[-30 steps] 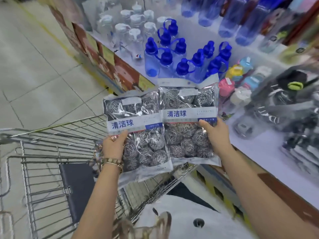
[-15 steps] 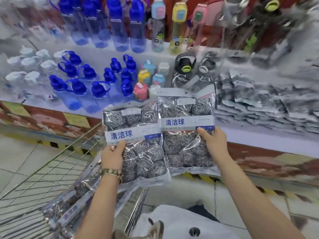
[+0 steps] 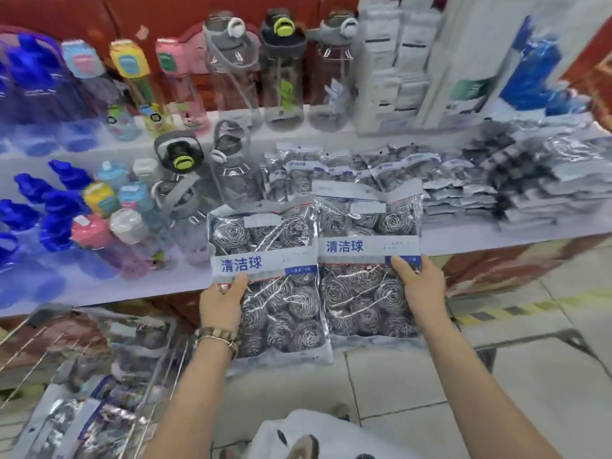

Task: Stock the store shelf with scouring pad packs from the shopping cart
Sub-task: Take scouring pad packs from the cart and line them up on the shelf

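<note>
My left hand [image 3: 221, 301] grips a clear pack of steel scouring balls [image 3: 271, 303] by its left edge, thumb on the white and blue label. My right hand [image 3: 420, 286] grips a second identical pack [image 3: 364, 293] by its right edge. Both packs are upright, side by side, in front of the white shelf's [image 3: 496, 235] front edge. On the shelf behind them lie several stocked scouring pad packs [image 3: 357, 168]. The wire shopping cart [image 3: 43, 349] at the lower left holds more packs [image 3: 82, 415].
Large clear and grey bottles [image 3: 231, 167] stand just left of the stocked packs, with small coloured bottles [image 3: 106, 207] and blue ones [image 3: 49, 207] further left. Stacked grey and dark packets [image 3: 523, 187] fill the shelf's right side. An upper shelf carries tall bottles [image 3: 281, 71] and boxes [image 3: 394, 61].
My view has swung right from the cart and blue bottles to the scouring pad section. Both hands keep their hold on the two packs, now in front of the stocked packs.
</note>
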`<state>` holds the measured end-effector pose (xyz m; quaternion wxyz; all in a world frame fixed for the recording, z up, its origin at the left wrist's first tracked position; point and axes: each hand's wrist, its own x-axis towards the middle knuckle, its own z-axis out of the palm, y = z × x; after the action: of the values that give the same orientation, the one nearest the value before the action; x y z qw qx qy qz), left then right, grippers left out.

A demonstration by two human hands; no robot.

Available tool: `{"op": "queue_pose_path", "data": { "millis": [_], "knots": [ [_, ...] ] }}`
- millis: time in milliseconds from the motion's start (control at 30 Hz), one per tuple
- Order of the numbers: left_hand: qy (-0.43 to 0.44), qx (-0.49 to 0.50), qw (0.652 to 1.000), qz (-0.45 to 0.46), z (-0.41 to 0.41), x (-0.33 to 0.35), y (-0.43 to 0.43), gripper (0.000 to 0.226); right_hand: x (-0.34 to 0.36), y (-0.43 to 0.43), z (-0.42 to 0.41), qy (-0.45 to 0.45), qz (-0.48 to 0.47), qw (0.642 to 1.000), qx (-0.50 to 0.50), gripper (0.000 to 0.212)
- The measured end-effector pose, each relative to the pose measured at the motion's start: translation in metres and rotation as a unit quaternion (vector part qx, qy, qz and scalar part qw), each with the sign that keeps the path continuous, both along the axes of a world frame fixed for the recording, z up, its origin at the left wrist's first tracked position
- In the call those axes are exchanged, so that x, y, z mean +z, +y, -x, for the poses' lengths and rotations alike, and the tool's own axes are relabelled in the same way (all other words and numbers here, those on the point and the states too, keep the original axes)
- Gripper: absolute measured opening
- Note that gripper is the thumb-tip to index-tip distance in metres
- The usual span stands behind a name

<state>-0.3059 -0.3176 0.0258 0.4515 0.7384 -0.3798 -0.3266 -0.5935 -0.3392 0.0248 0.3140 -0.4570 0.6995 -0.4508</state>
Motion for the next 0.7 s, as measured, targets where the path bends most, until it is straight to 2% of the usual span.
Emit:
{"op": "queue_pose_path", "data": {
  "millis": [100,167,467,700],
  "knots": [
    [-0.017,-0.036,0.999,-0.004,0.056,0.0,-0.021,0.04,0.002,-0.002,0.055,0.0,0.006,0.999,-0.035,0.012],
    [-0.019,-0.056,0.998,-0.014,0.09,0.002,-0.031,0.046,0.002,-0.002,0.087,-0.002,0.007,0.998,-0.063,0.013],
    [-0.067,-0.191,0.979,-0.033,0.204,0.008,-0.083,0.049,-0.007,0.011,0.193,-0.044,0.012,0.981,-0.187,0.019],
    [-0.043,-0.259,0.964,-0.045,0.279,0.005,-0.14,0.042,-0.016,-0.002,0.26,-0.03,-0.001,0.964,-0.263,0.019]
  ]
}}
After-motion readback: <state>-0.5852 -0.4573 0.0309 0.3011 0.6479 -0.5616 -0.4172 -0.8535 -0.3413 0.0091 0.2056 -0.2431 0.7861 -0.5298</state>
